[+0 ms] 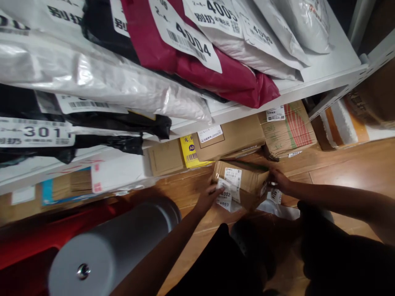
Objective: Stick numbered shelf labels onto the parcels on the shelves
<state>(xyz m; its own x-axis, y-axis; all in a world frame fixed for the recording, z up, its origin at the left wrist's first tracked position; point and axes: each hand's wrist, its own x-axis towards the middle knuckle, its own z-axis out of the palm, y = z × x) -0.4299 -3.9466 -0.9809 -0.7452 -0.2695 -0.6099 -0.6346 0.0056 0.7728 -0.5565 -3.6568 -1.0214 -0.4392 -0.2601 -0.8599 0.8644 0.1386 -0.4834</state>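
A small brown cardboard parcel [247, 181] with white labels lies on the wooden floor [354, 168] below a shelf. My left hand [207, 197] touches its left end, fingers bent against a white label numbered 002. My right hand [279, 180] grips its right end, fingers curled round the edge. Under the parcel a white plastic bag [277, 209] shows. My dark-clad knees fill the bottom of the view.
A white shelf [324, 74] above carries several mailer bags, a crimson one [216, 70] among them. Cardboard boxes [231, 139] stand on the floor under the shelf, and a yellow packet [189, 152]. A grey cylinder [114, 246] and something red lie at lower left.
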